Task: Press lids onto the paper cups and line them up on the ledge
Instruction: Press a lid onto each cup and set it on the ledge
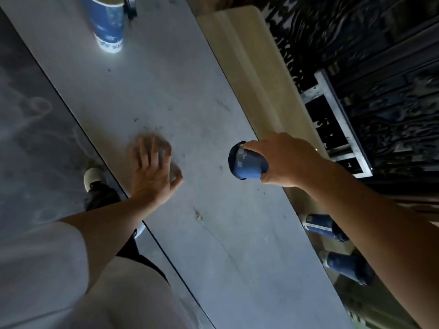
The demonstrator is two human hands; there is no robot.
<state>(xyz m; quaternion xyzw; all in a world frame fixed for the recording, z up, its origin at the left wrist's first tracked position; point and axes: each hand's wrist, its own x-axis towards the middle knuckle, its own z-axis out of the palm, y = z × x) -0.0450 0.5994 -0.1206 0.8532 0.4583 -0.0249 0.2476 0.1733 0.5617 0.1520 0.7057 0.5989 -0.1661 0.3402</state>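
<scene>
My right hand point(288, 160) grips a blue paper cup point(248, 162) with a dark lid on it, tilted with the lid end toward the left, just above the grey table point(190, 103) beside the beige ledge point(249, 67). Two more lidded blue cups point(325, 227) point(349, 267) stand on the ledge below my right forearm. My left hand point(153, 172) hovers low over the table, blurred, fingers spread. A pale round shape shows under its fingers; I cannot tell whether it is held. An open blue cup point(108, 22) without a lid stands at the table's far end.
A small dark object point(130, 5) sits next to the open cup. A black patterned metal grille point(380, 79) rises behind the ledge. The dark floor point(28, 115) and my shoe point(93, 179) lie past the table's left edge.
</scene>
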